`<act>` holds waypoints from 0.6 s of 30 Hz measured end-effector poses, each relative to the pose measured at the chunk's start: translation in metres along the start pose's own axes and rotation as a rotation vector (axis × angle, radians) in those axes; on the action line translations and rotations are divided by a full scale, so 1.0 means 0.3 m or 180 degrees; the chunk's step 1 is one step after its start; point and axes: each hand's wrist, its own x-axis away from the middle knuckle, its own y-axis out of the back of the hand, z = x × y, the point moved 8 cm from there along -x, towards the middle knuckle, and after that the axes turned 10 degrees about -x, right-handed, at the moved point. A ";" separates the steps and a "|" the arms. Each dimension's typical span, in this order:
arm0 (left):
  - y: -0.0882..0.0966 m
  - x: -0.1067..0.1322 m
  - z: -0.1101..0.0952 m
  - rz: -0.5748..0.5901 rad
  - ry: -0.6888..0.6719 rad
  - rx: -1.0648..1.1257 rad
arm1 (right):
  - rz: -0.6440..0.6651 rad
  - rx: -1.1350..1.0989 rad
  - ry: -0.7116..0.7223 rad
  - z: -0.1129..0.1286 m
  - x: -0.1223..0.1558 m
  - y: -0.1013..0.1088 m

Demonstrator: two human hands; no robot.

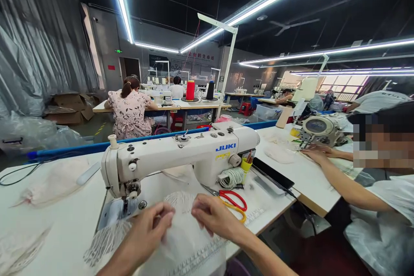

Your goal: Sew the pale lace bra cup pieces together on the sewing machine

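My left hand (149, 229) is closed in a pinch at the left edge of a sheer white fabric piece (184, 241). Opposite it, my right hand (211, 214) has its fingers curled together on the same piece. White lace with a strand-like pattern (179, 200) shows between and behind the hands. More patterned lace (105, 241) lies beside my left wrist. Just beyond the hands stands a white sewing machine (181, 155); its needle area is left of them. Scissors with red and yellow handles (234, 202) lie right by my right hand.
A coil of pale cord (231, 177) and a yellow cup (246, 166) sit against the machine. A black tray (273, 174) lies to the right. Sheer pieces (54, 183) rest on the left tabletop. At right, a co-worker's hands (318, 153) are at another machine (320, 127).
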 end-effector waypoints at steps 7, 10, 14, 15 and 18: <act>0.004 -0.262 0.073 -0.0116 -0.0047 -0.1061 | -0.0745 0.0854 -0.0257 -0.139 -0.132 -0.021; -0.010 -0.289 0.098 -0.0093 -0.0135 -0.1433 | -0.0747 0.1123 -0.0210 -0.153 -0.134 -0.023; -0.045 -0.291 0.100 -0.0054 -0.0202 -0.1868 | -0.0835 0.1533 -0.0126 -0.130 -0.143 -0.016; -0.048 -0.280 0.095 -0.0096 -0.0212 -0.1979 | -0.0910 0.1664 0.0024 -0.106 -0.140 -0.024; -0.031 -0.204 0.091 -0.0256 -0.0270 -0.2265 | -0.0996 0.1940 0.1137 0.008 -0.100 -0.100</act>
